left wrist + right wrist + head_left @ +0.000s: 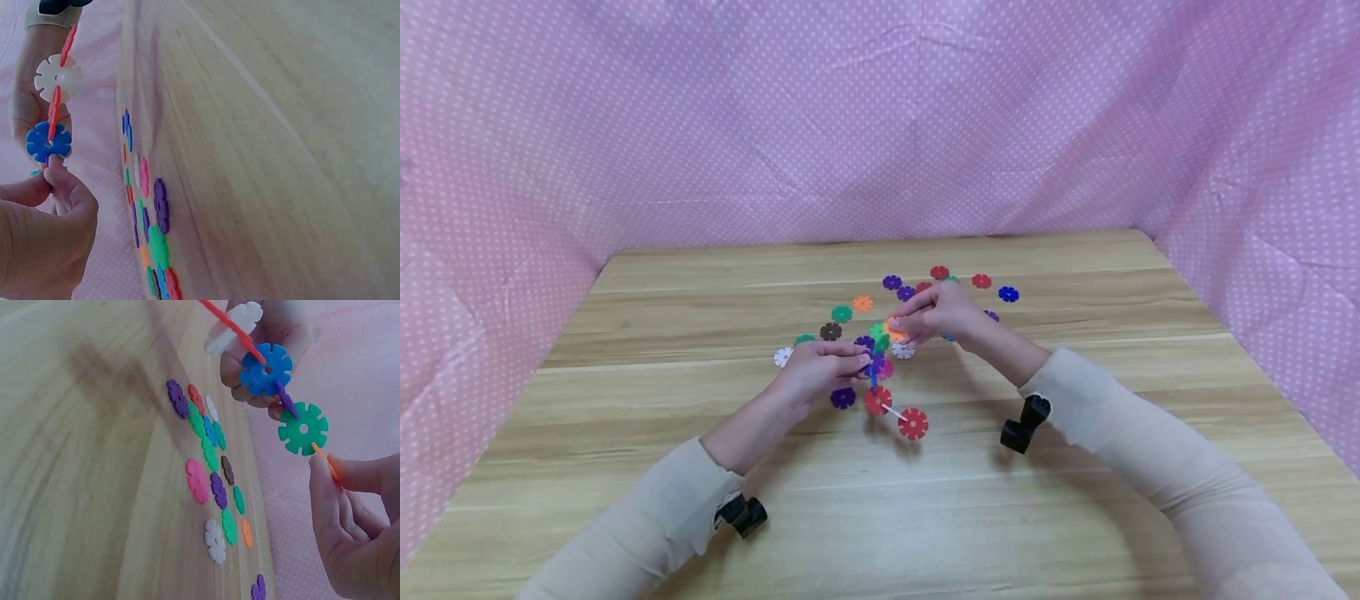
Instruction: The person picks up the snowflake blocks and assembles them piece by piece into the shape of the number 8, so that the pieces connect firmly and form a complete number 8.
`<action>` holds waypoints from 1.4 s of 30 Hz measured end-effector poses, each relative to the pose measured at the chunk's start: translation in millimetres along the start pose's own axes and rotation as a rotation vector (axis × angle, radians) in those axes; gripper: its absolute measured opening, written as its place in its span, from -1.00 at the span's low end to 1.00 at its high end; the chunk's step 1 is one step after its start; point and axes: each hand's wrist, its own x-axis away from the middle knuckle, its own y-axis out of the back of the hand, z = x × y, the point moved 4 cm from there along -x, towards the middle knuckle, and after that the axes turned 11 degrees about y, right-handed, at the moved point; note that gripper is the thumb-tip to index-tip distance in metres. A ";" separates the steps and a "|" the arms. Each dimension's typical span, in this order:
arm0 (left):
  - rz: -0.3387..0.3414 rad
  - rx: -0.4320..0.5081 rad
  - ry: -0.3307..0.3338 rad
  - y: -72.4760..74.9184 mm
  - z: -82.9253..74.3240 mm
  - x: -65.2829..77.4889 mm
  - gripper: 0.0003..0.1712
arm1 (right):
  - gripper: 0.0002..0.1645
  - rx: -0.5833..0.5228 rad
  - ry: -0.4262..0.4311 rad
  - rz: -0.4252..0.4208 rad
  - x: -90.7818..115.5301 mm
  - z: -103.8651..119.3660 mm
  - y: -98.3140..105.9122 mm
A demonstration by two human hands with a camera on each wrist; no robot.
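A chain of notched plastic snowflake discs hangs between the two hands over the table. Its near end is a red disc (pixel 913 423), then a white disc (pixel 59 78), a second red disc (pixel 877 400) and a blue disc (pixel 48 142). Beyond these come a purple disc (pixel 286 400), a green disc (pixel 303 429) and an orange disc (pixel 327 464). My left hand (pixel 820 367) pinches the purple disc between thumb and fingers. With thumb and fingertips, my right hand (pixel 942 312) pinches the orange disc, whose edge sits in a notch of the green one.
Loose discs lie scattered beneath and behind the hands, among them a pink disc (pixel 197 480), a brown disc (pixel 831 332) and a dark blue disc (pixel 1008 294). The wooden table (pixel 647 333) is bordered by pink dotted cloth (pixel 850 125).
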 end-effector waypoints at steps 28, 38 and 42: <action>0.110 0.129 0.025 -15.7 7.3 2.0 -0.66 | -0.60 -0.187 -0.068 0.043 2.0 -17.4 -5.5; 0.068 0.011 0.067 -18.0 21.2 0.1 -0.73 | -0.55 -0.253 -0.171 0.085 5.1 -43.3 -13.9; 0.003 -0.106 0.032 -10.3 15.9 1.8 -0.74 | -0.55 -0.257 -0.162 0.094 5.3 -46.9 -16.7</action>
